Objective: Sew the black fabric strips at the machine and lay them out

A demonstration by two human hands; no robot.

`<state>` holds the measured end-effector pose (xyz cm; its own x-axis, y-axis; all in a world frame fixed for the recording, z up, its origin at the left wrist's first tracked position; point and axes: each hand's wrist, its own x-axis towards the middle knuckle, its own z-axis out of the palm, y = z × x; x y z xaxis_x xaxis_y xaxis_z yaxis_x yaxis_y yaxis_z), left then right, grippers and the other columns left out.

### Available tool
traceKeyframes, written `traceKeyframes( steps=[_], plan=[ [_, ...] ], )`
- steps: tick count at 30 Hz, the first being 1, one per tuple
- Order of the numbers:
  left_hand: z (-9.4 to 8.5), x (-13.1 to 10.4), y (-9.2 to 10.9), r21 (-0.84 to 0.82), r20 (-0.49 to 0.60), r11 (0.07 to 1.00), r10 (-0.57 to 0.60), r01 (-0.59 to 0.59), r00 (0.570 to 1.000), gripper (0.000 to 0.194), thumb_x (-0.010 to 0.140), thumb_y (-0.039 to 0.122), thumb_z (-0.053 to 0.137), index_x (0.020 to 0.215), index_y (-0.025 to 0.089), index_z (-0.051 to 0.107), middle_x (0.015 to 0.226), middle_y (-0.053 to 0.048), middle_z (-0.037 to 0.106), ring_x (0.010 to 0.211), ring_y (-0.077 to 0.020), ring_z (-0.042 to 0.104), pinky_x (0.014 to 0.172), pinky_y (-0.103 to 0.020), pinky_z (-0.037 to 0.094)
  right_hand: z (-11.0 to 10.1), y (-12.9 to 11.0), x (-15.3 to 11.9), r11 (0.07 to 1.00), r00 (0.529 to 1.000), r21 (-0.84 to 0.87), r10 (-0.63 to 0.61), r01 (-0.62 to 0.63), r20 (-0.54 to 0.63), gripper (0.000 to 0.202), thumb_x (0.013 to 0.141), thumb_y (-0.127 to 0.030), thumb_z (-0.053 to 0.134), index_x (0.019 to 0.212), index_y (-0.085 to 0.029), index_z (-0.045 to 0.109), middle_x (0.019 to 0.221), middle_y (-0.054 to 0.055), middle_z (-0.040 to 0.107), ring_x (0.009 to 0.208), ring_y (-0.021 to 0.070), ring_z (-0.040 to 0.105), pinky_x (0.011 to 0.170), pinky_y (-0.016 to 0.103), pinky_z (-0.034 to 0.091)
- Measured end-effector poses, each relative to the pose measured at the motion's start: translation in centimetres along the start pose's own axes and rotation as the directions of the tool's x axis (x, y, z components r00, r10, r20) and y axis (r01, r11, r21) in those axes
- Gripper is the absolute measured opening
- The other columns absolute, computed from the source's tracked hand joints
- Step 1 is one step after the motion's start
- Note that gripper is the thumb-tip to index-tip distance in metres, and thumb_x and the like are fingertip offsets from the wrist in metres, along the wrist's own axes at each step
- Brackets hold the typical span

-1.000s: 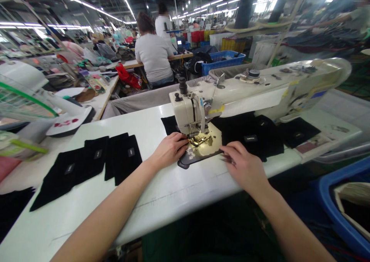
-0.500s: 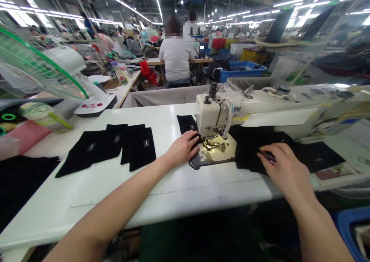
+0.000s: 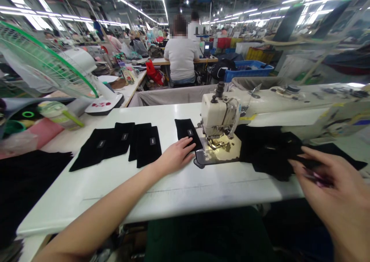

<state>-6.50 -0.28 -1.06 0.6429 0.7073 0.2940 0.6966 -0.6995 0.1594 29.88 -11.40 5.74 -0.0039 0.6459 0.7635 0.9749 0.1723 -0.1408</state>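
My left hand (image 3: pixel 177 154) lies with its fingers spread on the lower part of a black fabric piece (image 3: pixel 185 129) that has a small label, just left of the sewing machine's needle area (image 3: pixel 218 143). At the right, my right hand (image 3: pixel 323 173) is closed round a small dark tool with a pinkish part (image 3: pixel 320 178), and its fingertips pinch black fabric (image 3: pixel 306 162). Beside it, more black pieces (image 3: pixel 267 154) lie in a loose pile right of the needle plate. Several labelled black pieces (image 3: pixel 147 148) overlap on the left part of the white table (image 3: pixel 179 192).
A green-rimmed fan (image 3: pixel 58 61) stands at the back left, near a lidded container (image 3: pixel 59 113). Dark fabric (image 3: pixel 31 188) hangs at the left edge. The machine arm (image 3: pixel 268 102) spans the right. Beyond are a seated person (image 3: pixel 182 56) and a blue crate (image 3: pixel 248 70).
My left hand has slid the labelled piece left, away from the needle. My right hand has moved right and nearer, drawing up black fabric from the pile. The view has shifted slightly.
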Motion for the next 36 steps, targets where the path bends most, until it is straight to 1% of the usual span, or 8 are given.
traceKeyframes(
  steps=[7, 12, 17, 21, 24, 28, 32, 36],
  plan=[
    [0.8, 2.7, 0.5, 0.068, -0.013, 0.984, -0.164, 0.164, 0.986, 0.047, 0.103, 0.034, 0.042, 0.141, 0.008, 0.052, 0.147, -0.02, 0.052, 0.14, -0.0325, 0.046, 0.115, -0.051, 0.041, -1.2, -3.2, -0.6, 0.974, 0.989, 0.198, -0.13, 0.114, 0.074, 0.023, 0.095, -0.025, 0.056, 0.115, -0.032, 0.066, 0.104, 0.002, 0.073, 0.086, 0.0205, 0.071, 0.076, 0.033, 0.054],
    [0.0, 1.2, -1.9, 0.13, 0.122, 0.957, -0.276, 0.26, 0.953, 0.058, 0.1, 0.042, 0.045, 0.145, 0.006, 0.047, 0.156, -0.021, 0.039, 0.145, -0.0362, 0.038, 0.117, -0.054, 0.036, -0.9, -5.2, -1.2, 0.936, 0.959, 0.313, 0.071, -0.159, 0.275, 0.015, 0.091, -0.041, 0.066, 0.095, -0.029, 0.073, 0.073, -0.002, 0.073, 0.055, 0.0156, 0.065, 0.053, 0.026, 0.05],
    [-3.4, -2.0, -5.4, 0.17, 0.121, 0.924, -0.364, 0.342, 0.923, 0.056, 0.096, 0.05, 0.046, 0.128, 0.008, 0.064, 0.144, -0.021, 0.054, 0.132, -0.0389, 0.054, 0.111, -0.06, 0.038, 0.6, -6.9, -1.2, 0.651, 0.719, 0.425, 0.278, -0.629, 0.637, 0.031, 0.087, -0.054, 0.065, 0.08, -0.024, 0.07, 0.053, -0.005, 0.056, 0.042, 0.0112, 0.049, 0.041, 0.022, 0.038],
    [-5.6, -1.8, -1.9, -0.165, 0.061, 0.934, -0.31, 0.315, 0.949, 0.047, 0.097, 0.054, 0.047, 0.106, 0.017, 0.073, 0.122, -0.015, 0.07, 0.117, -0.0341, 0.063, 0.105, -0.059, 0.045, 1.7, -8.4, -1.2, 0.469, 0.564, 0.407, 0.264, -0.784, 0.783, 0.038, 0.086, -0.059, 0.064, 0.086, -0.021, 0.068, 0.05, -0.007, 0.048, 0.036, 0.0081, 0.036, 0.037, 0.022, 0.028],
    [-5.4, -0.4, 3.3, -0.739, 0.171, 0.629, -0.171, 0.241, 0.97, 0.05, 0.097, 0.051, 0.053, 0.137, 0.021, 0.056, 0.125, -0.011, 0.07, 0.108, -0.0247, 0.068, 0.095, -0.044, 0.055, 2.2, -9.4, -1.3, 0.405, 0.529, 0.411, 0.244, -0.817, 0.812, 0.036, 0.084, -0.057, 0.065, 0.088, -0.021, 0.068, 0.053, -0.007, 0.052, 0.038, 0.0086, 0.039, 0.039, 0.022, 0.031],
    [-4.2, 1.5, 7.2, -0.884, 0.34, 0.219, -0.302, 0.412, 0.89, 0.045, 0.084, 0.041, 0.073, 0.123, 0.019, 0.066, 0.107, -0.008, 0.075, 0.093, -0.0216, 0.071, 0.085, -0.038, 0.058, 2.6, -10.3, -1.7, 0.364, 0.476, 0.404, 0.134, -0.839, 0.869, 0.03, 0.083, -0.05, 0.068, 0.084, -0.02, 0.069, 0.06, -0.004, 0.061, 0.052, 0.012, 0.053, 0.048, 0.022, 0.04],
    [-3.9, 2.7, 6.2, -0.856, 0.41, 0.205, -0.291, 0.475, 0.864, 0.029, 0.076, 0.038, 0.08, 0.095, 0.017, 0.074, 0.09, -0.005, 0.076, 0.083, -0.0198, 0.071, 0.079, -0.035, 0.057, 2.9, -10.3, -2.4, 0.368, 0.456, 0.391, 0.105, -0.844, 0.884, 0.025, 0.082, -0.045, 0.069, 0.081, -0.02, 0.069, 0.066, -0.002, 0.067, 0.061, 0.0145, 0.061, 0.057, 0.023, 0.046],
    [-4.6, 3.1, 3.3, -0.852, 0.338, 0.277, -0.356, 0.444, 0.871, 0.029, 0.08, 0.041, 0.076, 0.096, 0.017, 0.073, 0.089, -0.004, 0.076, 0.083, -0.0199, 0.07, 0.077, -0.036, 0.057, 3.0, -9.2, -3.4, 0.426, 0.441, 0.357, 0.115, -0.832, 0.89, 0.028, 0.085, -0.046, 0.064, 0.094, -0.021, 0.074, 0.089, 0.002, 0.076, 0.08, 0.0201, 0.069, 0.073, 0.029, 0.053]
  ],
)
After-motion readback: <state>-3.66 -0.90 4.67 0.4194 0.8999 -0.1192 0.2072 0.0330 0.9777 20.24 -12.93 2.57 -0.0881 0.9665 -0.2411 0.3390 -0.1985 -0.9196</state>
